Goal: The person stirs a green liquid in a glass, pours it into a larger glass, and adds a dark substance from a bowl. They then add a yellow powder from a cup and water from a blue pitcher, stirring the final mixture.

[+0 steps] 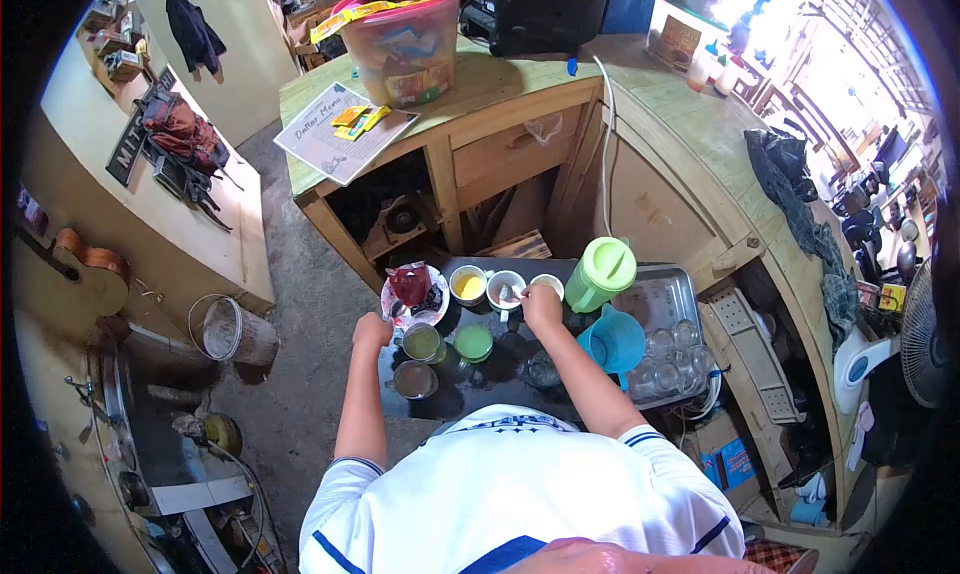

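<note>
My right hand (542, 306) is closed on a spoon (517, 294) that reaches into a white cup (496, 282). A cup with yellow contents (468, 285) stands to the left, and another white cup (548, 282) is partly hidden behind my right hand. My left hand (372, 331) is curled at the left edge of the dark table (455, 399), beside a patterned plate (436, 286) bearing a dark red packet (409, 284). Whether its fingers hold anything is hidden. Nearer me are glass mugs with green drink (473, 343), dark green drink (423, 344) and brownish drink (414, 380).
A green lidded pitcher (601, 276) and blue jug (613, 342) stand right of my right hand. Several upturned glasses (672, 354) sit on a metal tray (640, 309). Behind, a wooden counter (480, 104) holds a pink-rimmed tub (405, 49) and a menu sheet (325, 139).
</note>
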A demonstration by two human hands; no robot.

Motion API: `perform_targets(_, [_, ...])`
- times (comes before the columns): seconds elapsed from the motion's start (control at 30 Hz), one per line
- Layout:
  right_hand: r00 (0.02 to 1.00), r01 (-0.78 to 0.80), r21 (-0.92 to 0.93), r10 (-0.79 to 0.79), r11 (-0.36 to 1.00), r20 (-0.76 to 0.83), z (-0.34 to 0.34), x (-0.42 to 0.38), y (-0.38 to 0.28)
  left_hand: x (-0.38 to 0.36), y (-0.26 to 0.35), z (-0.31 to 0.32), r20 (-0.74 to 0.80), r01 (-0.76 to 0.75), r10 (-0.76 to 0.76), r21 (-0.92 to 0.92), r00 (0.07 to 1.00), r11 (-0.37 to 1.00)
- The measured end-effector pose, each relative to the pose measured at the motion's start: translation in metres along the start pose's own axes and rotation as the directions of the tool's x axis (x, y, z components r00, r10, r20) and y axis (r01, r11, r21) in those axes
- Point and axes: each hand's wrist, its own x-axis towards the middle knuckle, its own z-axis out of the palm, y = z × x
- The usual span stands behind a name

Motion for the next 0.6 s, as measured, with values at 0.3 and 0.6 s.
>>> perform_targets(0.3, [0.969, 0.159, -0.025, -0.161, 0.987, -0.19, -0.036, -0.013, -0.019, -0.02, 0.001, 0.012, -0.271, -0.198, 0.148, -0.166, 0.951, 0.966])
perform_targets(0.6, [0.921, 0.319, 0.184, -0.258, 0.93, -0.292, -0.046, -0.026, -0.023, -0.065, 0.008, -0.013, -0.347, -0.26, 0.113, -0.414, 0.931, 0.873])
